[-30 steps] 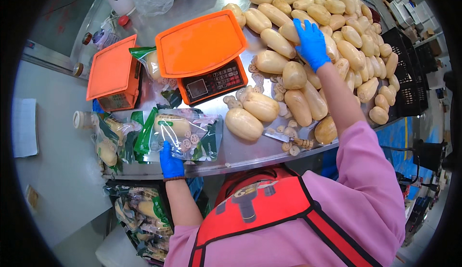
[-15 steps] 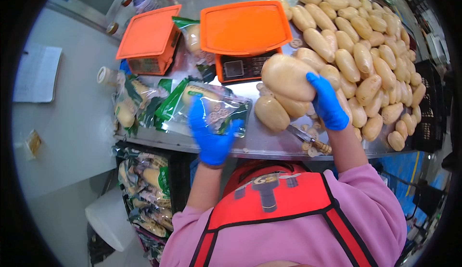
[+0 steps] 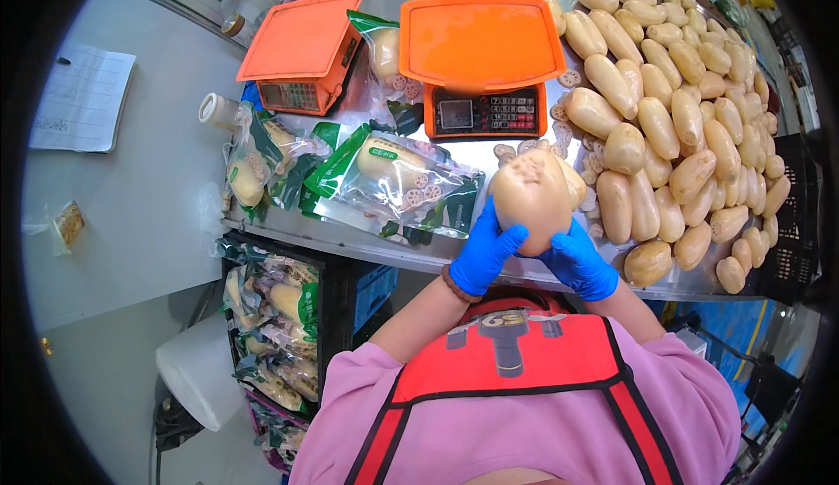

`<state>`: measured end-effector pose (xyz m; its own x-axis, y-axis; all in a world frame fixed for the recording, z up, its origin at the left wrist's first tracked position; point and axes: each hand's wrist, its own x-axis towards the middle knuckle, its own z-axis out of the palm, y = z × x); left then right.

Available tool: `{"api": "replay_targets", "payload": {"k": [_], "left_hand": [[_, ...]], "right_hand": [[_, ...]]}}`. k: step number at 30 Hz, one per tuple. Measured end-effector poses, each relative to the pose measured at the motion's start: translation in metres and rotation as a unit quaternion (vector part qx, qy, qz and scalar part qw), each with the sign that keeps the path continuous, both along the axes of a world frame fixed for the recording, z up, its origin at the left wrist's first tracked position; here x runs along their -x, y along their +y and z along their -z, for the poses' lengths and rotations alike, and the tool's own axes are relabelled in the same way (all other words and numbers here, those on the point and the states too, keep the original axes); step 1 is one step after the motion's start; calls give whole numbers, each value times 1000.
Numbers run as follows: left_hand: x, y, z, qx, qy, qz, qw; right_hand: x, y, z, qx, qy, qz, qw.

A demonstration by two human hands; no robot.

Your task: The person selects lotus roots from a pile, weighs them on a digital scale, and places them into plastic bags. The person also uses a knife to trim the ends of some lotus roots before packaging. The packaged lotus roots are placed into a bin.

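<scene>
A thick, pale lotus root is held up over the table's front edge, one end tilted toward me. My left hand, in a blue glove, is closed round its lower left side. On its lower right, my right hand, also gloved in blue, grips it. Behind it shows part of another lotus root; whether that one is held too I cannot tell. Small cut lotus root pieces lie just beyond my hands. Left of them is a clear and green bag with lotus root in it.
An orange scale stands ahead, a second orange scale to its left. Many lotus roots are heaped on the right, beside a black crate. Bagged roots fill a crate below the table's left part. A notebook lies far left.
My left hand has moved right from the bag and taken hold of the lotus root. My right hand has drawn the root nearer and turned it end-on. The whole view has shifted slightly.
</scene>
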<state>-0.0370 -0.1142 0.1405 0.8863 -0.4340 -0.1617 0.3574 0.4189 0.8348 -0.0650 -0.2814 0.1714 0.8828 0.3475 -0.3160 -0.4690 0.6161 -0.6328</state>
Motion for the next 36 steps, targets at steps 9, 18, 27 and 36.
{"api": "replay_targets", "payload": {"k": [9, 18, 27, 36], "left_hand": [[15, 125, 49, -214, 44, -357, 908], [9, 107, 56, -258, 163, -60, 950], [21, 145, 48, -336, 130, 38, 932], [4, 167, 38, -308, 138, 88, 937]], "right_hand": [[48, -10, 45, 300, 25, -24, 953], [40, 48, 63, 243, 90, 39, 965], [6, 95, 96, 275, -77, -49, 957], [-32, 133, 79, 152, -97, 21, 983]]}}
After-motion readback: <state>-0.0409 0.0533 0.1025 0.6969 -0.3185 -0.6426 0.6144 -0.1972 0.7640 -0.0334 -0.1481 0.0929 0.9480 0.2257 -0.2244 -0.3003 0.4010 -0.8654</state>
